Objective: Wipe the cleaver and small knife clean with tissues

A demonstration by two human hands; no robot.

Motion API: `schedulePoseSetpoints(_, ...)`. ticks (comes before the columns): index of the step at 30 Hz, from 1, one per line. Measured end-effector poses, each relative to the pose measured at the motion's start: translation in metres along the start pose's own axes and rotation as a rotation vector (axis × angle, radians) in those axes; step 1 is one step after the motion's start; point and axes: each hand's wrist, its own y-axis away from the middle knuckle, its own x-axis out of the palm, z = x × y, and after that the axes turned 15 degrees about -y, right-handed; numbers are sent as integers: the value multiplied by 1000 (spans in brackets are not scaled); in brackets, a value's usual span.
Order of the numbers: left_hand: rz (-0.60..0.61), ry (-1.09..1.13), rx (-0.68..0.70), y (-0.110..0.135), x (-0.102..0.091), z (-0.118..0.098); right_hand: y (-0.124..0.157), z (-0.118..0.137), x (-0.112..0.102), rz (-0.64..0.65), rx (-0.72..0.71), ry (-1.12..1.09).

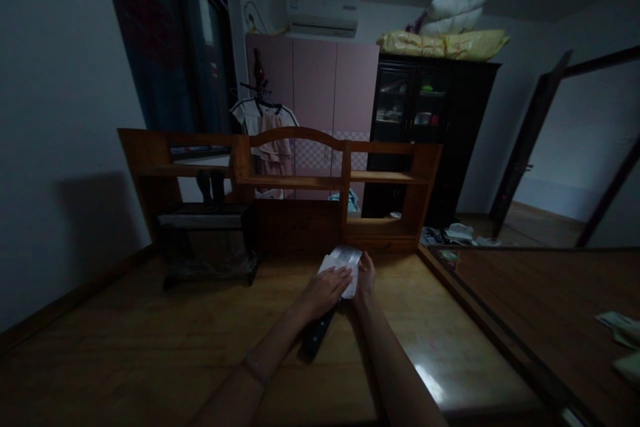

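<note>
A kitchen knife with a broad shiny blade and a black riveted handle is held at a slant over the wooden tabletop, its handle pointing toward me. My left hand presses a white tissue against the blade, fingers laid together across it. At the blade's right side, my right hand holds the knife, with fingers curled up along its edge. The tissue and my left hand hide much of the blade. Parts of my right fingers are also hidden.
A wooden shelf unit stands along the table's far edge. At the left is a dark-framed appliance-like box with dark objects on top. To the right, a lower wooden surface holds some papers. Pink wardrobes stand behind.
</note>
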Motion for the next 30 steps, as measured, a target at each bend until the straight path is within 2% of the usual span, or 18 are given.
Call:
schedulePoseSetpoints(9, 0, -61, -96, 0, 8, 9, 0, -4, 4, 29, 99, -118)
schedulePoseSetpoints(13, 17, -37, -121, -2, 12, 7, 1, -5, 3, 12, 98, -124)
schedulePoseSetpoints(20, 61, 20, -40, -1, 8, 2, -1, -4, 0, -62, 79, -66)
schedulePoseSetpoints(30, 24, 9, -130, -1, 12, 5, -2, -6, 3, -23, 87, -96)
